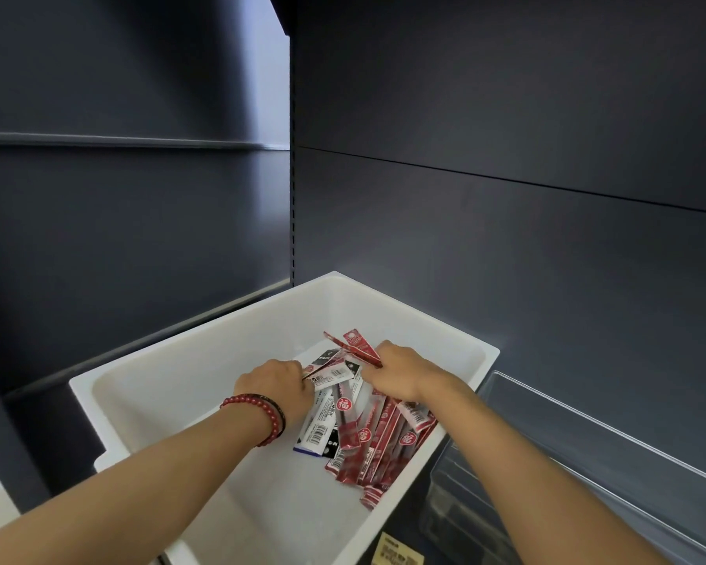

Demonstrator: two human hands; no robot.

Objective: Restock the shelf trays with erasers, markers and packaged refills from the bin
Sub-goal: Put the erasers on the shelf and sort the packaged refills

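Note:
A white plastic bin point(204, 344) sits in front of dark shelving. Inside it lies a heap of packaged refills: several red packs point(388, 446) on the right and black-and-white packs point(323, 422) in the middle. My left hand point(274, 385), with a red bead bracelet at the wrist, reaches into the bin and grips black-and-white packs at their upper ends. My right hand point(400, 371) holds a small bunch of red packs point(355, 344) whose tops stick up past my fingers. No erasers or markers are visible.
A clear plastic shelf tray point(587, 454) stands just right of the bin on the dark shelf. Dark back panels point(506, 238) rise behind. A slotted upright point(292, 197) divides the two shelf bays. A yellow label point(398, 552) lies near the bottom edge.

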